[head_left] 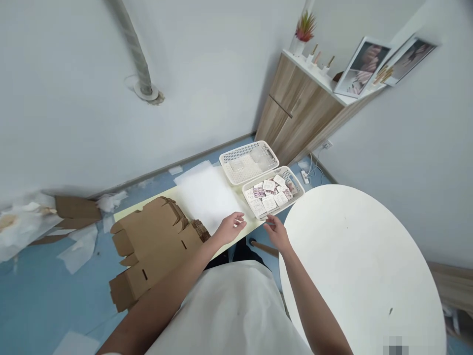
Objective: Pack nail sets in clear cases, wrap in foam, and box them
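Printed card packets (269, 185), white with some purple faces, lie heaped in a white perforated plastic basket (295, 196), which stands on a pale yellow tabletop (252, 226) just ahead of your hands. Your left hand (232, 227) is in front of the basket's left corner, near the close edge of a stack of white sheets (209, 192). Its fingers curl loosely, thumb and fingertips apart, with nothing held between them. Your right hand (275, 232) is at the basket's near side, fingers bent and parted from the thumb, and its grip holds nothing. Its fingertips are right by the rim; you cannot tell whether they touch it. A gap separates your two hands.

Beyond the packets, a second white basket (258, 173) sits beside the first, with a few clear pieces inside. Flattened brown cardboard boxes (155, 236) are piled to your left, partly behind your left forearm. To your right, a round white table (358, 256) extends under your right forearm.
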Action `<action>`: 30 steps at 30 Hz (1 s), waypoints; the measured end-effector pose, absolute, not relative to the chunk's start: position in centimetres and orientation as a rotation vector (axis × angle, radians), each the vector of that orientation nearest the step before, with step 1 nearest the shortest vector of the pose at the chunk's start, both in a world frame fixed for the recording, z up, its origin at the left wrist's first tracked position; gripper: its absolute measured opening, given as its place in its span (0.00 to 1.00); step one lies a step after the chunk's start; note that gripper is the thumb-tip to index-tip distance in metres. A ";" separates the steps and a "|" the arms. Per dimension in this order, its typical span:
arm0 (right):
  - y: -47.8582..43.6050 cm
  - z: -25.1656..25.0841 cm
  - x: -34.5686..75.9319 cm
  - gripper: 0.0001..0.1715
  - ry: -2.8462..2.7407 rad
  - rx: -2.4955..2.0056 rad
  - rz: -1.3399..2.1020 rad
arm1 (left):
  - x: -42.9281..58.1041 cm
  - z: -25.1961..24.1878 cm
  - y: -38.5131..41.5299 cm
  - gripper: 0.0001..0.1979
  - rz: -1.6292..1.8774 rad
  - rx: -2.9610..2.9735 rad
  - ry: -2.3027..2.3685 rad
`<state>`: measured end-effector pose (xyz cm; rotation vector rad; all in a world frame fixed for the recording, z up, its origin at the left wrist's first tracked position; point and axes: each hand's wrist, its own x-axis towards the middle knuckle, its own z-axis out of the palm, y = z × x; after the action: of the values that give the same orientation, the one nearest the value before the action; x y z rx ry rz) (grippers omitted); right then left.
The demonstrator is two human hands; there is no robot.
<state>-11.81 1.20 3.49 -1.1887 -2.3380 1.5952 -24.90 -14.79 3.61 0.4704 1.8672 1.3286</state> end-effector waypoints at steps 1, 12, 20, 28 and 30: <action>1.2 3.2 -12.1 0.28 -2.341 -1.199 1.560 | -25.2 3.5 -14.3 0.18 1.323 0.471 1.863; 6.8 -0.1 -15.1 0.32 -2.134 -1.319 1.630 | -28.8 2.7 -5.2 0.21 1.167 0.477 1.834; 11.6 -3.5 -19.0 0.31 -2.020 -1.330 1.761 | -31.3 -1.5 2.3 0.27 1.190 0.279 1.686; 12.1 -5.3 -21.1 0.31 -2.005 -1.356 1.855 | -31.8 -3.3 5.1 0.24 1.340 0.117 1.449; 12.2 -5.4 -21.0 0.31 -2.022 -1.366 1.835 | -31.9 -3.3 5.5 0.23 1.373 0.128 1.406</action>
<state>-21.03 12.16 -5.43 -1.3659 -2.0225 1.8352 -31.92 5.51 -3.29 0.1285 1.4063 1.3732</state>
